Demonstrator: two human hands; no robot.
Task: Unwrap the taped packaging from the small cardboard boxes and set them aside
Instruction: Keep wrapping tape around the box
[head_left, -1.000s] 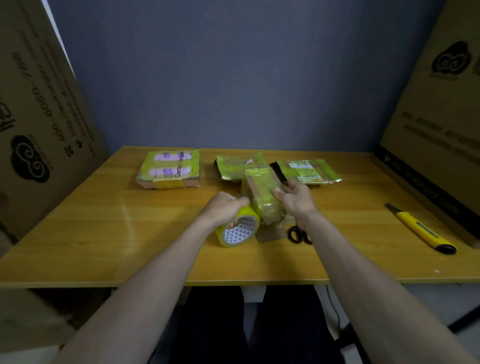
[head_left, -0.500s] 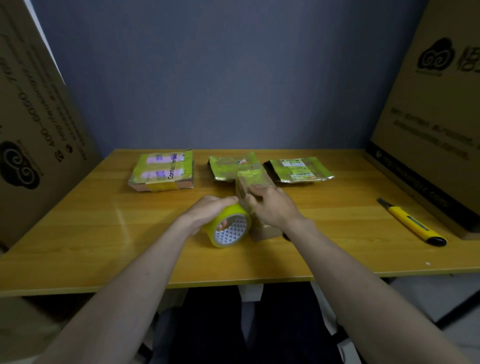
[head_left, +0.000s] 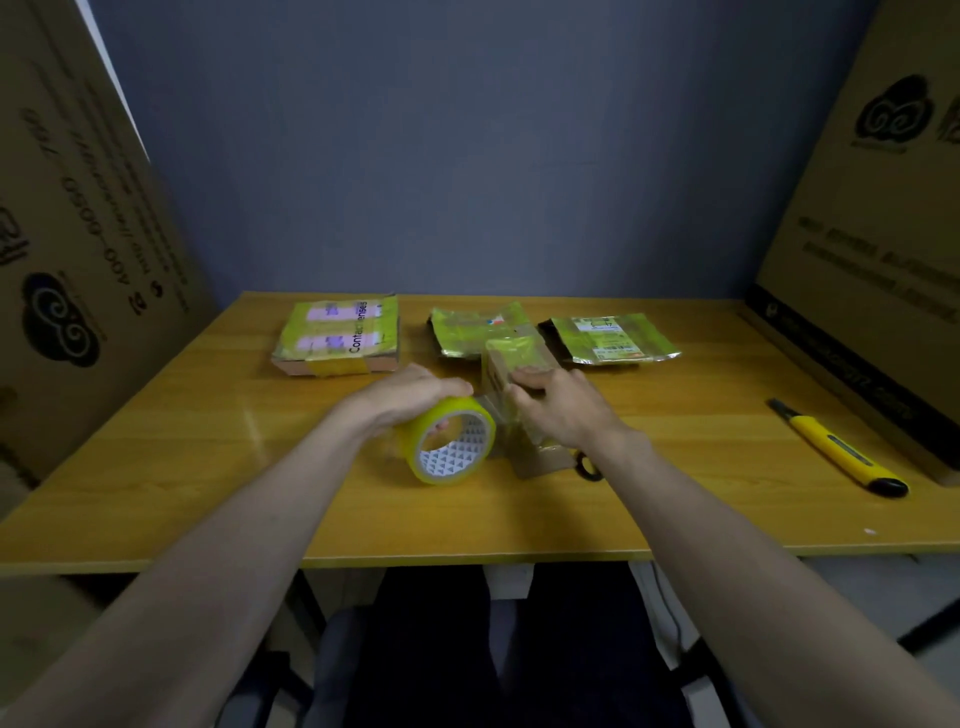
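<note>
Both hands are busy: the small taped box (head_left: 514, 364), held up a second ago, is now gripped on the table (head_left: 156, 467) by the right hand (head_left: 561, 410); the tape roll (head_left: 452, 447) stays clutched by the left hand (head_left: 410, 395), so unwrapping looks barely started

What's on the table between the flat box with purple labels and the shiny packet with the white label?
In the head view, a crinkled green foil packet lies between them.

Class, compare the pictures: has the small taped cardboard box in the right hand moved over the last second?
Yes. The small taped cardboard box has been lowered from its raised tilt toward the wooden table, beside the yellow tape roll.
</note>
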